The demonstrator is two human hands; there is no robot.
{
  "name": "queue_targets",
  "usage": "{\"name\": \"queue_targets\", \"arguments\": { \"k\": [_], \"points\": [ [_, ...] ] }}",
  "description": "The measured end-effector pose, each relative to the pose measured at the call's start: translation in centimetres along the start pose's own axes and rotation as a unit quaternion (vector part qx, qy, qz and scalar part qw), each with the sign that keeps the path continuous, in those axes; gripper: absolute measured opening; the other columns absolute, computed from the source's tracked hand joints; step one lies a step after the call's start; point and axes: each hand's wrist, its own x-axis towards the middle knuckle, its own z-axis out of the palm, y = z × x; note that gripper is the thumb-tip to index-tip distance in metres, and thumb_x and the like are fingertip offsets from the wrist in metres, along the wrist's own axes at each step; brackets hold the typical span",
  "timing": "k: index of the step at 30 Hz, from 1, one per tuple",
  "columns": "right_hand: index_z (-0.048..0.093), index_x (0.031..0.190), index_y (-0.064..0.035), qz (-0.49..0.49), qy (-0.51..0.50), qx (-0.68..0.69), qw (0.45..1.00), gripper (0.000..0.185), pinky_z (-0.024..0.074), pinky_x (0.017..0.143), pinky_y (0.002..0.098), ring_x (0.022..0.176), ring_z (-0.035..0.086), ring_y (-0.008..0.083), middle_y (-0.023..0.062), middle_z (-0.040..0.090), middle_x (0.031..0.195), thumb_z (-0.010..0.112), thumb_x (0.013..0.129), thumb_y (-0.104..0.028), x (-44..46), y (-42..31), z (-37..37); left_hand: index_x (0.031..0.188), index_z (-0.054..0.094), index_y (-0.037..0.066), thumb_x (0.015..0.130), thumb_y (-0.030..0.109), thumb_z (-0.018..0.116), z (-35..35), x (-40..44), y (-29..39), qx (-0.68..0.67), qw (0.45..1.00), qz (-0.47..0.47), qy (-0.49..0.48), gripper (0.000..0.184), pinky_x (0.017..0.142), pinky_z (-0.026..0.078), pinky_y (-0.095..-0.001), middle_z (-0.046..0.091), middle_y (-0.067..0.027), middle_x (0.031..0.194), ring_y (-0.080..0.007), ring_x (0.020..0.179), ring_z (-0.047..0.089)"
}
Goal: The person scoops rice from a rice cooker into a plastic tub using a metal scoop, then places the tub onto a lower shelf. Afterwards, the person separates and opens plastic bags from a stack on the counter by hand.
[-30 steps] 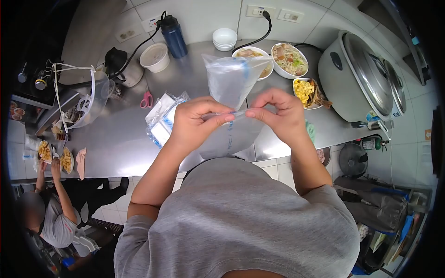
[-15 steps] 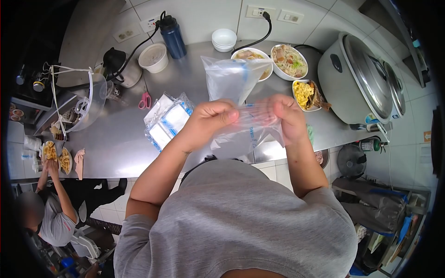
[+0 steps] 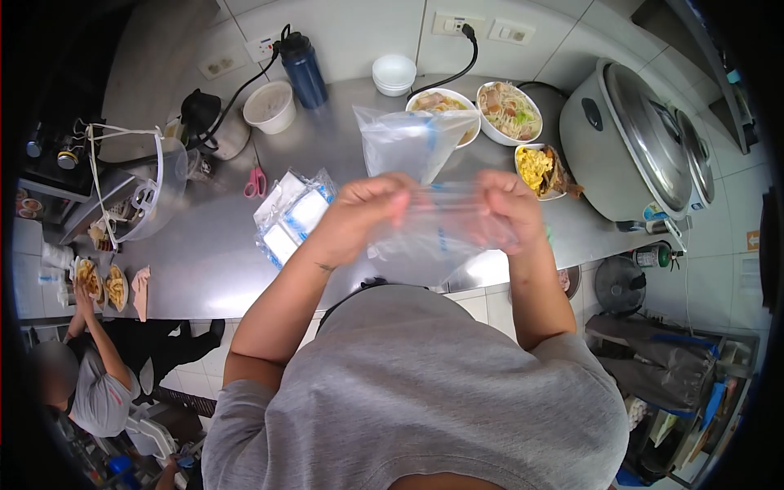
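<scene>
A clear plastic bag (image 3: 433, 241) with blue print is stretched between my two hands above the counter's front edge. My left hand (image 3: 369, 211) is closed on one side of its mouth. On the other side my right hand (image 3: 514, 208) grips the bag too, its fingers blurred by motion. Just beyond my hands, another translucent bag (image 3: 400, 143) stands on the counter, partly in front of a bowl of food (image 3: 441, 100). Left of my left forearm lie several plastic-wrapped white packets (image 3: 294, 216) with blue marks.
Pink scissors (image 3: 256, 182), a lidded tub (image 3: 269, 108) and a blue bottle (image 3: 303, 72) are at left. Toward the right are a noodle bowl (image 3: 510, 110), a container with egg (image 3: 535, 167) and a large cooker (image 3: 604, 135). A co-worker (image 3: 102, 392) handles food at far left.
My right hand has closed further on the bag's edge, and the bag has shifted a little between my hands. At far left the co-worker's hands have moved slightly.
</scene>
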Motion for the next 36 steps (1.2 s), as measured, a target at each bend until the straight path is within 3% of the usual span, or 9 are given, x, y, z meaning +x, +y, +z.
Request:
{"name": "queue_targets", "arguments": {
  "k": [4,7,11,14,17,24,27,31,36],
  "points": [
    [0.06,0.085,-0.0035,-0.101,0.112,0.004,0.989,0.018,0.0458,0.062,0.0244,0.06,0.054,0.0115,0.0051,0.059,0.07,0.058,0.088,-0.021,1.3,-3.0,3.1,0.101,0.056,0.002,0.09,0.021,0.057,-1.3,0.8,4.4,-0.228,0.957,0.002,-0.177,0.022,0.054,0.047,-0.0277,0.057,-0.0029,0.077,-0.0128,0.055,0.051],
    [0.061,0.093,-0.0027,-0.075,0.244,-0.066,0.965,0.022,0.0465,0.065,0.0243,0.06,0.053,0.0117,0.0034,0.06,0.073,0.058,0.088,-0.024,4.2,-4.5,2.5,0.098,0.056,-0.002,0.09,0.013,0.052,-1.7,2.5,7.5,-0.255,0.963,-0.012,-0.087,0.017,0.073,0.053,-0.0343,0.064,-0.0098,0.09,-0.0187,0.075,0.064],
    [0.063,0.095,0.0011,-0.104,0.297,-0.187,0.931,0.024,0.0455,0.057,0.024,0.06,0.055,0.0127,0.0055,0.06,0.074,0.054,0.088,-0.02,6.5,1.6,-1.0,0.096,0.055,-0.001,0.088,0.005,0.048,-11.2,4.6,-2.8,-0.352,0.915,-0.168,0.099,0.013,0.053,0.049,-0.0281,0.061,-0.007,0.083,-0.0146,0.064,0.06],
    [0.063,0.089,0.0035,0.13,0.34,-0.214,0.906,0.023,0.0401,0.04,0.0247,0.056,0.058,0.0136,0.0113,0.063,0.074,0.05,0.089,-0.015,8.0,8.9,-13.2,0.092,0.055,0.0,0.086,0.0,0.044,-13.4,3.3,-12.7,-0.229,0.919,-0.23,0.223,0.012,0.038,0.038,-0.0225,0.059,-0.0056,0.077,-0.0107,0.054,0.053],
    [0.063,0.088,0.0021,0.143,0.371,-0.29,0.871,0.022,0.0383,0.036,0.0256,0.049,0.055,0.013,0.011,0.065,0.073,0.05,0.088,-0.016,7.9,9.3,-10.6,0.089,0.055,0.001,0.086,0.002,0.045,-10.9,3.7,-12.1,-0.039,0.915,-0.22,0.337,0.011,0.037,0.036,-0.023,0.058,-0.005,0.072,-0.0109,0.053,0.053],
    [0.062,0.098,-0.0025,0.142,0.339,-0.283,0.886,0.024,0.034,0.035,0.0257,0.047,0.053,0.0108,0.0063,0.063,0.072,0.056,0.086,-0.022,9.6,10.8,-12.6,0.102,0.056,-0.001,0.085,0.007,0.054,-14.0,7.4,-14.6,0.275,0.898,-0.256,0.229,0.018,0.045,0.048,-0.0268,0.062,-0.0094,0.077,-0.0153,0.06,0.06],
    [0.062,0.097,-0.0029,0.088,0.347,-0.212,0.91,0.022,0.0338,0.036,0.0261,0.049,0.054,0.0108,0.0052,0.062,0.072,0.056,0.086,-0.022,8.9,12.0,-12.9,0.111,0.054,-0.001,0.081,0.01,0.062,-12.4,5.9,-14.0,0.249,0.909,-0.198,0.267,0.033,0.058,0.053,-0.0323,0.063,-0.0134,0.09,-0.0185,0.074,0.063],
    [0.06,0.098,-0.002,0.079,0.444,-0.184,0.873,0.022,0.0349,0.037,0.0257,0.05,0.055,0.0113,0.0067,0.062,0.072,0.055,0.087,-0.02,8.8,12.2,-11.1,0.116,0.051,-0.001,0.07,0.011,0.072,-9.3,3.3,-11.7,0.254,0.952,0.06,0.16,0.051,0.083,0.048,-0.0372,0.06,-0.0152,0.107,-0.0249,0.099,0.059],
    [0.057,0.101,-0.0002,0.032,0.533,-0.106,0.839,0.026,0.0399,0.043,0.0262,0.056,0.056,0.0118,0.0069,0.06,0.074,0.055,0.088,-0.023,8.3,14.3,-10.3,0.116,0.056,0.002,0.062,0.009,0.077,-8.6,3.8,-12.7,0.419,0.894,-0.054,0.151,0.058,0.098,0.038,-0.0387,0.054,-0.0169,0.12,-0.0329,0.117,0.048]
  ]
}}
